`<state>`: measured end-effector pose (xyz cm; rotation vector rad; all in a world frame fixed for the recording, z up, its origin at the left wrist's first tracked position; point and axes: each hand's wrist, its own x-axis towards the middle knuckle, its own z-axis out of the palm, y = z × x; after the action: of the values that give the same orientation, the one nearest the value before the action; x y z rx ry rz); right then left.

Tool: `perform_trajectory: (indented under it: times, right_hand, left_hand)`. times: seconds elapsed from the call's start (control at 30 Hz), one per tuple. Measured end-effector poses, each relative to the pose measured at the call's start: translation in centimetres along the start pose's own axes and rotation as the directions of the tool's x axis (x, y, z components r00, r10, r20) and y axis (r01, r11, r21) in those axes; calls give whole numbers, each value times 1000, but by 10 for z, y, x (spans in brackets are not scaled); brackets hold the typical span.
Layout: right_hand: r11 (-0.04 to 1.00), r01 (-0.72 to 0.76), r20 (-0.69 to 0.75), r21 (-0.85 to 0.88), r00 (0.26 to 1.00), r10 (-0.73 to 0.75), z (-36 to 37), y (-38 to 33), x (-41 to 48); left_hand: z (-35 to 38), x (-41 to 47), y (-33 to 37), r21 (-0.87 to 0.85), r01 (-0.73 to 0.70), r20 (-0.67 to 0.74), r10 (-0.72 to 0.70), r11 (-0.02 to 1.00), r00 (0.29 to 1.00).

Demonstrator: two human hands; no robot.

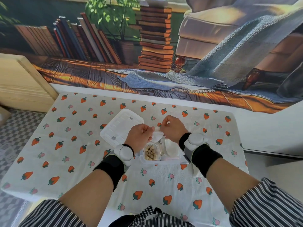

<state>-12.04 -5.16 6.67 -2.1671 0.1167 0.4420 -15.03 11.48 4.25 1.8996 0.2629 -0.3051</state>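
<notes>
My left hand and my right hand meet above the table's middle, and both pinch a small white cotton pad between them. Just below the hands stands a clear plastic box with compartments. One compartment holds several small beige balls; beside it lie round white pads. The box's white lid lies flat to the left behind it. Both wrists wear black bands with white sensor discs.
The table is covered by a white cloth with a strawberry print. A light wooden board stands at the left. A printed backdrop of books and a sofa hangs behind the table.
</notes>
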Motion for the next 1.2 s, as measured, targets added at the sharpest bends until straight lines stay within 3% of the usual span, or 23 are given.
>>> perform_trajectory:
  times: [0.17, 0.4, 0.5, 0.6, 0.73, 0.87, 1.07, 1.2]
  right_hand:
    - [969, 230, 91, -94, 971, -222, -3, -5, -3]
    - [964, 113, 176, -241, 982, -71, -1, -11, 1]
    - [959, 121, 195, -257, 978, -71, 0, -10, 3]
    - [974, 110, 207, -198, 976, -68, -2, -7, 5]
    - [997, 70, 122, 43, 990, -75, -3, -2, 7]
    - [972, -10, 151, 237, 988, -27, -3, -8, 7]
    - [965, -121, 262, 234, 963, 57, -5, -22, 4]
    - [993, -58, 270, 107, 962, 27, -7, -25, 1]
  left_hand:
    - [-1, 3, 3, 11, 22, -19, -22, 1000, 1000]
    - [-5, 8, -1, 81, -21, -33, 24, 997, 999]
    - [-6, 9, -2, 109, -61, -25, 64, 992, 998]
    - [-6, 8, -3, 110, -84, -32, 88, 990, 996]
    - [-11, 2, -8, -92, -58, -10, 58, 994, 998]
    - [-7, 0, -9, 100, -74, 155, 58, 992, 986]
    - [5, 16, -18, 364, -154, 62, 141, 918, 988]
    - [3, 18, -19, 385, -164, 23, 169, 908, 985]
